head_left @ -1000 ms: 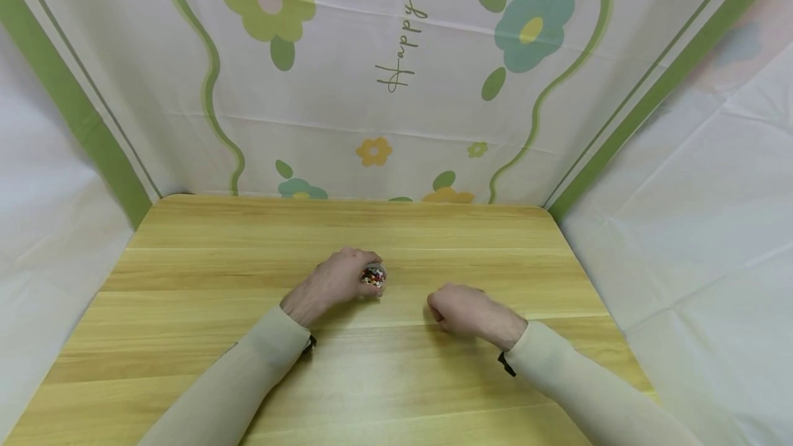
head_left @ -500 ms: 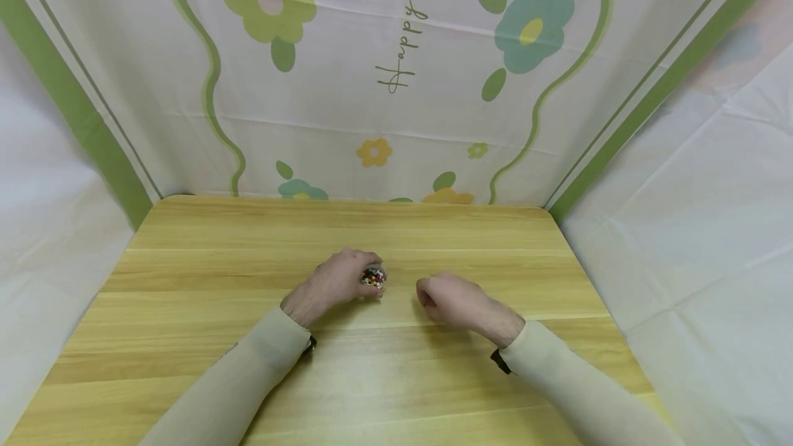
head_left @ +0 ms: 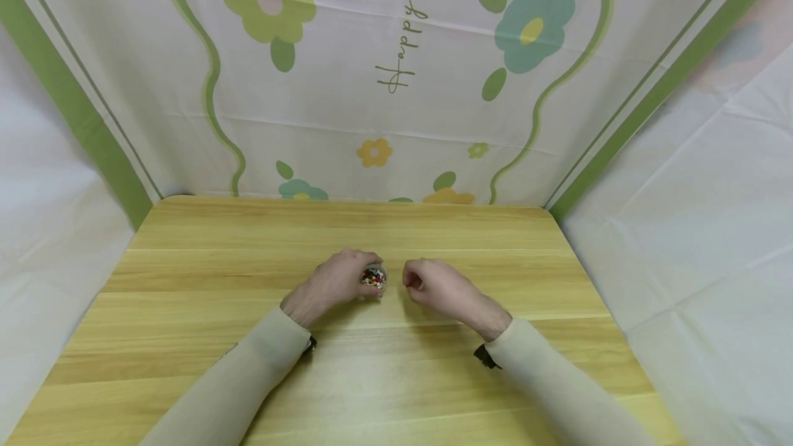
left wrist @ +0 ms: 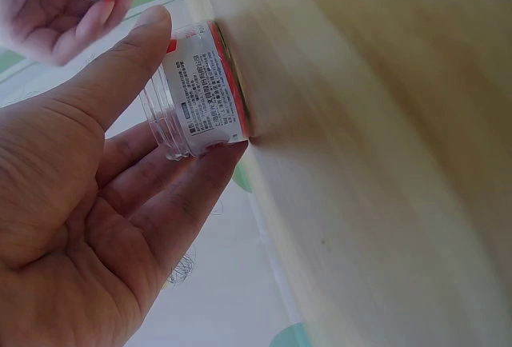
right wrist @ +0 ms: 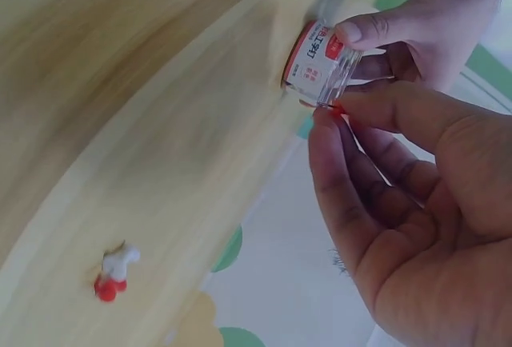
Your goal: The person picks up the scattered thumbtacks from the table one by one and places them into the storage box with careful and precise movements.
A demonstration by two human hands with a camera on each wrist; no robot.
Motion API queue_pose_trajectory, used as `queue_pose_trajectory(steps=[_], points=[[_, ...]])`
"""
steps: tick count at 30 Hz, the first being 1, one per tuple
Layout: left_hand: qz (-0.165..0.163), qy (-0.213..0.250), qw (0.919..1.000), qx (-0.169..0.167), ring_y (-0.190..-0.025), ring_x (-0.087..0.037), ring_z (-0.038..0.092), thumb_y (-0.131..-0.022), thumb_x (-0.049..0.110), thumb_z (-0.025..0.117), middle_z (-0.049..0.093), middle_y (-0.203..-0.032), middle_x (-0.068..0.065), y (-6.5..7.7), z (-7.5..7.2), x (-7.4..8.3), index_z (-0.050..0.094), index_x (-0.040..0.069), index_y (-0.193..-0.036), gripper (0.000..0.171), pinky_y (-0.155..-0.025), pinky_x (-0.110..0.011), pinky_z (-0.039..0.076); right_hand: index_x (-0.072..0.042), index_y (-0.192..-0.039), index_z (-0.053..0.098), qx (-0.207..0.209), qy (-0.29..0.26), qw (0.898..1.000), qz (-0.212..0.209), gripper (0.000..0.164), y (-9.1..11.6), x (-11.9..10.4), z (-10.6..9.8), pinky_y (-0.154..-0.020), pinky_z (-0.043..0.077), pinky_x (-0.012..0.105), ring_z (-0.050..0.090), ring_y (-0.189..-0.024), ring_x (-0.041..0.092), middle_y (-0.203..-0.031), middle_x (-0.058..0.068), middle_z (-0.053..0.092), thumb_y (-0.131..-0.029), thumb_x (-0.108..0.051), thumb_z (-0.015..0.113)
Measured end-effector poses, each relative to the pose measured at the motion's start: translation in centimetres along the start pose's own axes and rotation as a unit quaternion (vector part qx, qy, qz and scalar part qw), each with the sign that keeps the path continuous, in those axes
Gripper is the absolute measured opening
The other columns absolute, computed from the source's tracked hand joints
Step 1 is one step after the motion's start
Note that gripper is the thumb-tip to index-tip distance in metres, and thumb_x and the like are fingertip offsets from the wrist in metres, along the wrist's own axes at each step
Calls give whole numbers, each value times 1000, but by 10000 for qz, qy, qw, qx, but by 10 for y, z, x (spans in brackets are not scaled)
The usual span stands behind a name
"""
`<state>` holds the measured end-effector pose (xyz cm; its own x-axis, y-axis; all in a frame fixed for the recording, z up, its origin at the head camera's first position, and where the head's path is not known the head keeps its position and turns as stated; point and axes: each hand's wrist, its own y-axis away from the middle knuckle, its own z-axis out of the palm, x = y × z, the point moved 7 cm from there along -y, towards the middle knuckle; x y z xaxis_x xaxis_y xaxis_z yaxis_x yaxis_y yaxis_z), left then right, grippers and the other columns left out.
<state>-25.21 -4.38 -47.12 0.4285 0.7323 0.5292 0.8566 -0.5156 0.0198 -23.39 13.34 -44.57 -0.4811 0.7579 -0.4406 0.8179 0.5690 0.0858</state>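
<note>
A small clear jar [left wrist: 200, 83] with a white printed label and red base band stands on the wooden table. My left hand [head_left: 337, 281] holds it, thumb on one side and fingers on the other. Through its open top show multicoloured push pins [head_left: 373, 277]. Just right of the jar is my right hand [head_left: 442, 289], its thumb and forefinger pinching a red push pin [right wrist: 338, 110] with the metal point sticking out toward the jar. White and red push pins [right wrist: 116, 271] lie in a small cluster on the table; in the head view the right hand hides them.
The wooden table [head_left: 347, 377] reaches back to a white floral curtain [head_left: 334, 102]. More white cloth hangs along the left and right sides. Dark bands [head_left: 486, 356] sit at both wrists.
My right hand has moved left and slightly away from me, coming closer to the jar. The left hand and the jar have stayed in place.
</note>
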Motion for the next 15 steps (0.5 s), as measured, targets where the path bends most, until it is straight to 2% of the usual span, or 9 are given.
queue_pose_trajectory(steps=[9, 15], points=[[1, 27, 10000, 4, -109, -21, 78, -99, 29, 99, 86, -126, -7, -1, 0, 0, 79, 8, -144, 54, -97, -46, 69, -10, -105, 78, 452, -823, 9955, 113, 12, -12, -2, 1, -89, 69, 26, 82, -105, 17, -108, 4, 85, -105, 1, 81], [-24, 91, 10000, -21, -103, -17, 77, -97, 28, 100, 87, -125, -5, -1, -1, 1, 80, 10, -144, 54, -93, -42, 68, -8, -112, 81, 724, -1250, 9894, 134, 9, -23, -6, 6, -97, 72, 31, 83, -111, 22, -115, 7, 85, -107, 0, 83]])
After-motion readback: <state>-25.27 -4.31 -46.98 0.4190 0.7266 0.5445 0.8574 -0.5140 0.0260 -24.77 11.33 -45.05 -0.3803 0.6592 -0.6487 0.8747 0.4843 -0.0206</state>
